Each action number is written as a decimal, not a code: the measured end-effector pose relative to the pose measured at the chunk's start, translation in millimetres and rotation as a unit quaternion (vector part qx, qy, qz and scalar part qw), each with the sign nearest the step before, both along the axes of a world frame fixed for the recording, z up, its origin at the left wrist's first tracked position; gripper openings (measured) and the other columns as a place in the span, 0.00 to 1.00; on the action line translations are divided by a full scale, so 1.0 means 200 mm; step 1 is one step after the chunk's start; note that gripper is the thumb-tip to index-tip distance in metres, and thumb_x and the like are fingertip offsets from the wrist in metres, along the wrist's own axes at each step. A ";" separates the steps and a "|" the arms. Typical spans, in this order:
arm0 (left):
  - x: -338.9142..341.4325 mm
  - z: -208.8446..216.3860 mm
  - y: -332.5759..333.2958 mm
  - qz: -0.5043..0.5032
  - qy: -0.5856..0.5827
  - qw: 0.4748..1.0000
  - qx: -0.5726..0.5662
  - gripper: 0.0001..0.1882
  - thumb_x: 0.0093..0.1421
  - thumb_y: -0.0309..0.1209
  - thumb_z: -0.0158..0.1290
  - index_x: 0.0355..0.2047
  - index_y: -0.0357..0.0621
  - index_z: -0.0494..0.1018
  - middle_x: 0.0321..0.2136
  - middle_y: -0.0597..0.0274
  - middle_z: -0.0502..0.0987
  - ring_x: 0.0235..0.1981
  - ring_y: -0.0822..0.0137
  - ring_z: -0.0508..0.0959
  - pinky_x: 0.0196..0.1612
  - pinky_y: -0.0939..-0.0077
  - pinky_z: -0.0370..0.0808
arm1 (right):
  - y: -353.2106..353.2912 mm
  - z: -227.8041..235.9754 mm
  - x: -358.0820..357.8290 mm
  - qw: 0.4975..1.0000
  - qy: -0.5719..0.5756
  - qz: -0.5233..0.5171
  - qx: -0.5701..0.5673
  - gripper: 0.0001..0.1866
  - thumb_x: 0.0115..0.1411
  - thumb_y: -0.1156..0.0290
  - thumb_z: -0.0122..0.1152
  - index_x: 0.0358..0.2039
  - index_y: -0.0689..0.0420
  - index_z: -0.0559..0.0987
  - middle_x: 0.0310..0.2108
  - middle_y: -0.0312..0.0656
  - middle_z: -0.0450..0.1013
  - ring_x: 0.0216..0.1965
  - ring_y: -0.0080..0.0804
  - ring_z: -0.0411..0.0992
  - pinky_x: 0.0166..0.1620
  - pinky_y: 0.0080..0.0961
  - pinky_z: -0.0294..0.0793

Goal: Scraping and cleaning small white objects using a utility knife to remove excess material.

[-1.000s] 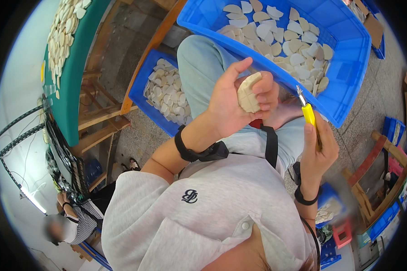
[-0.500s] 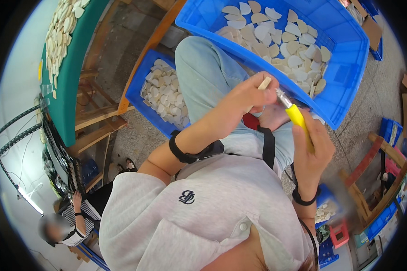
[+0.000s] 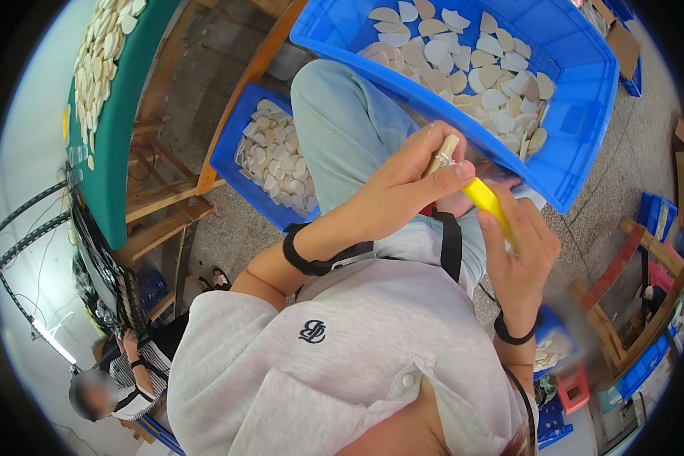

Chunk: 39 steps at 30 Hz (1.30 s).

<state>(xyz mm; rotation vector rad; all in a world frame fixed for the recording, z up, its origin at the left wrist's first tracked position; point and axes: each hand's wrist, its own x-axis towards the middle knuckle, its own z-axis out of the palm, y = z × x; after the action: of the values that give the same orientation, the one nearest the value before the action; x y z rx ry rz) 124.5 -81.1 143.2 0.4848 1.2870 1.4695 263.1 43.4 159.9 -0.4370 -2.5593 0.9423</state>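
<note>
1. I see my left hand [image 3: 403, 194] raised over my lap, fingers curled together and clamped on a pale flat piece [image 3: 442, 154] that stands edge-on between thumb and fingertips; only its narrow top pokes out, so I cannot tell its full outline.

2. My right hand [image 3: 520, 254] sits just right of the left, fingers wrapped shut around a yellow-handled tool [image 3: 492, 209]; the tool's far end meets the pale piece right at the left thumb (the tip itself is hidden behind the fingers, so its shape is unclear).

3. Both wrists wear dark bands; the one on the left wrist [image 3: 300, 254] is broad, the one on the right [image 3: 513, 334] thinner.

4. Far and right of the hands stands a large blue crate [image 3: 585, 129], its near rim just beyond my knee; inside lies a heap of cream and white shell-like pieces [image 3: 471, 68], loosely piled.

5. Left of my leg, on the floor, is a smaller blue bin [image 3: 232, 144] filled with whiter pieces of the same kind; it lies well apart from my hands.

6. Further left a green-topped table [image 3: 110, 152] carries more pale pieces spread along its top; wooden framing shows beneath it.

7. At the near left another person in a striped top [image 3: 133, 372] sits low, apart from my own hands.
</note>
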 end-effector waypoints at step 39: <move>0.02 -0.05 0.01 0.026 0.178 0.983 0.036 0.10 0.63 0.37 0.42 0.30 0.44 0.63 0.28 0.67 0.62 0.31 0.75 0.61 0.36 0.81 0.60 | -0.01 -0.04 0.01 0.996 0.000 -0.056 0.069 0.15 0.50 0.67 0.63 0.40 0.56 0.78 0.22 0.38 0.69 0.18 0.32 0.67 0.22 0.23 0.64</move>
<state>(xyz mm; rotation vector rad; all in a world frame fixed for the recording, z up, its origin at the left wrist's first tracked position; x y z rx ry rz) 128.8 -79.1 132.2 0.7954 1.5370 1.5226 264.4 42.1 151.5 -0.5334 -2.5501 0.7211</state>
